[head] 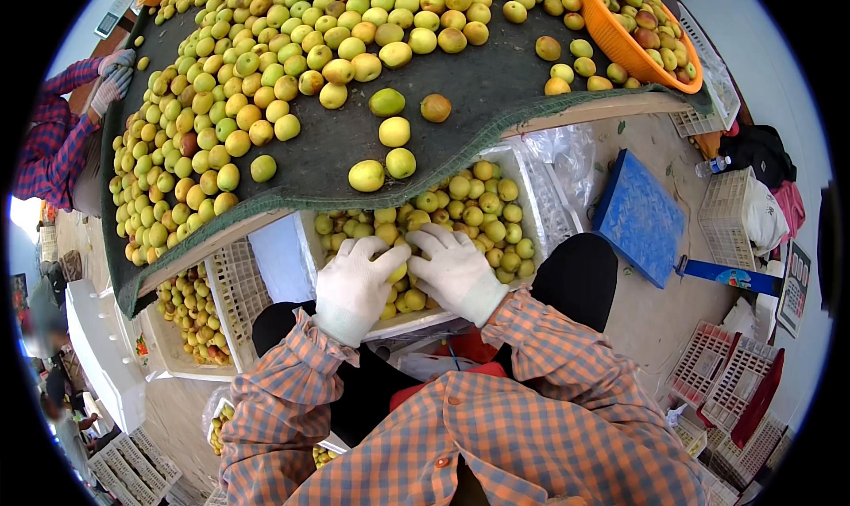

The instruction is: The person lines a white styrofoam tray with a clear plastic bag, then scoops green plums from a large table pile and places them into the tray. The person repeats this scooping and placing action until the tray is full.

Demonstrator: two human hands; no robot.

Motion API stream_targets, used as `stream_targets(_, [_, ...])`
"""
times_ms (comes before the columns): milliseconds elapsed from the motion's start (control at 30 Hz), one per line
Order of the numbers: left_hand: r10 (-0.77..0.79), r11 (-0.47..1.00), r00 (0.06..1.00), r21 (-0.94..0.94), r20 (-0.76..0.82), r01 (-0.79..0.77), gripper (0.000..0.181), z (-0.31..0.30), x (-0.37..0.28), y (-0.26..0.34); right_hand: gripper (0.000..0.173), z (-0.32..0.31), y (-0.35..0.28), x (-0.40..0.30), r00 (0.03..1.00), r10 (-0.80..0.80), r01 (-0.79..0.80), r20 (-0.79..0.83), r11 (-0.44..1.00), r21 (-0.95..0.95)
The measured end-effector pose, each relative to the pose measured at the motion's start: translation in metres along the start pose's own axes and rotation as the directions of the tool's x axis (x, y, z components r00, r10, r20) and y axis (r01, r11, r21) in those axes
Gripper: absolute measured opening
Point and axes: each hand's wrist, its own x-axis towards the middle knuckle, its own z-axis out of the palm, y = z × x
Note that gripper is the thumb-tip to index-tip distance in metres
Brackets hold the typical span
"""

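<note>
My left hand (355,287) and my right hand (458,273), both in white knit gloves, are over a white crate (531,200) of yellow-green jujubes (490,207). The crate stands between my knees, under the table's front edge. The left thumb lies against one bright yellow jujube (398,273); whether the hand grips it is unclear. Bent down among the fruit, the right fingertips touch the heap near the left thumb. What is under the right palm stays hidden. Above the crate, loose jujubes (394,131) lie on the dark mat (312,154) of the sorting table.
An orange basket (597,34) of jujubes sits at the table's right corner. A blue platform scale (641,217) is on the floor at right. Another fruit crate (199,320) stands at left. A person's gloved hands (116,78) rest at the table's left edge.
</note>
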Motion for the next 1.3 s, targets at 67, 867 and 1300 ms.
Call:
stream_targets(67, [-0.066, 0.998, 0.997, -0.002, 0.036, 0.066, 0.061, 0.014, 0.001, -0.003, 0.030, 0.005, 0.007, 0.002, 0.998, -0.055, 0.057, 0.036, 0.997, -0.051])
stream_targets(867, [-0.135, 0.975, 0.903, 0.219, 0.407, 0.047, 0.052, 0.031, 0.034, -0.111, 0.059, 0.002, 0.060, -0.015, 0.877, 0.469, -0.481, -0.109, 0.859, -0.173])
stream_targets(1300, [0.312, 0.942, 0.793, 0.061, -0.523, -0.330, 0.025, -0.095, 0.046, -0.016, 0.062, -0.006, 0.043, 0.017, 0.917, 0.378, -0.340, 0.127, 0.907, -0.249])
